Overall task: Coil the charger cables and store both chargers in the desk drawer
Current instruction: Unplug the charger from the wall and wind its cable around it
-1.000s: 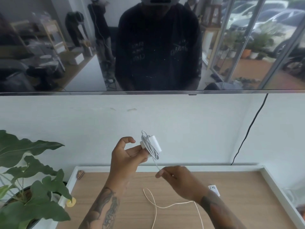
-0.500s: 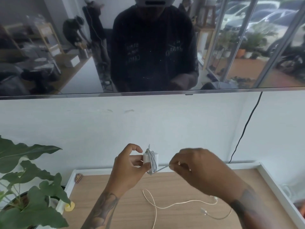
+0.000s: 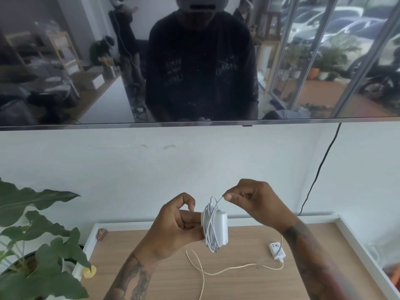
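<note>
Head view shows a white charger block (image 3: 220, 228) held up in the air above the desk, near the middle of the picture. Its white cable (image 3: 209, 226) is wound round it in many loops. The left hand (image 3: 173, 226) holds the block from the 9 o'clock side, with fingers and thumb closed on its edge. The right hand (image 3: 255, 200) is up at 1 o'clock from the block and pinches the loose end of the cable between thumb and finger. This looks like the last bit of winding the first charger. The next move, I think, is to bring that short end round once more and tuck it in so the loops do not spring open. Down at 5 o'clock from the block, the second charger (image 3: 276, 250) lies on the wooden desk top (image 3: 238, 284), and its cream cable (image 3: 216, 272) trails loose toward 7 o'clock. That one is not coiled yet. I cannot see a drawer. The desk has a white rim (image 3: 357, 241). A green plant (image 3: 39, 234) stands at 8 o'clock. Behind is a white wall (image 3: 151, 165) with a black cord (image 3: 318, 172) hanging down, and above it a big dark screen (image 3: 65, 83) that mirrors the room.
</note>
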